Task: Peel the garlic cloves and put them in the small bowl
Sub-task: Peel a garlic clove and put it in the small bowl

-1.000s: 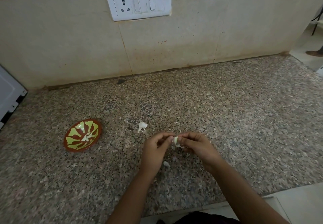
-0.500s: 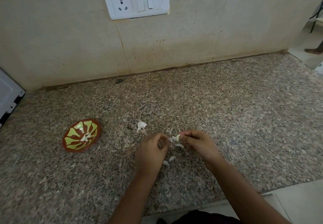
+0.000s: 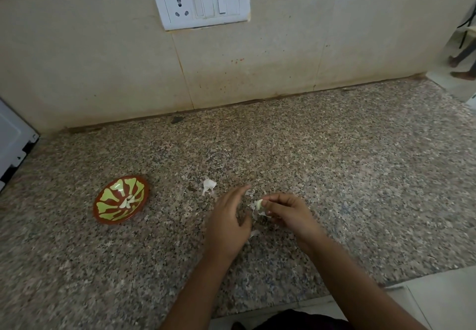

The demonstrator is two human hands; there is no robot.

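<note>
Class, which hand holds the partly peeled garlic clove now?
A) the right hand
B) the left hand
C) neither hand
A: the right hand pinches the garlic clove at its fingertips, while the left hand is open and holds nothing.

Your countertop [image 3: 334, 175] is speckled granite, brown-grey, with a dull polish rather than a mirror shine. The wall tiles [image 3: 103, 59] behind it look smooth and fairly matt, beige, with a few stains. The switch plate [image 3: 201, 2] up top is white plastic, properly glossy. The small bowl [image 3: 108, 210] at lower left looks glazed, shiny red-brown and green. The garlic clove [image 3: 258, 204] just right of centre is pale and smooth; the loose skin [image 3: 208, 185] nearby is thin, papery and crinkled.
</note>
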